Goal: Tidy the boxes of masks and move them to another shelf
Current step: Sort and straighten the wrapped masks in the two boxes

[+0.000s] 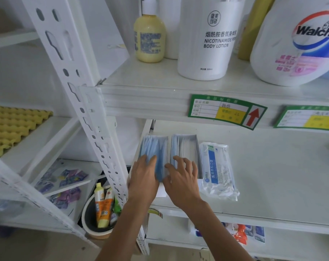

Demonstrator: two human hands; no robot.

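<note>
Both hands reach onto the shelf (263,185): left hand (144,178) lies flat, fingers (150,161) loosely spread on the blue masks in the left box (153,147); right hand (182,181), fingers splayed and unclenched, touches the right box (185,147).

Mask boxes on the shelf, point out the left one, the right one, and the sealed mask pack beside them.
Left box (156,146): head view, on the blue masks inside it.
Right box (186,146): head view, on the white packets inside it.
Mask pack (217,168): head view, on its blue label.
</note>
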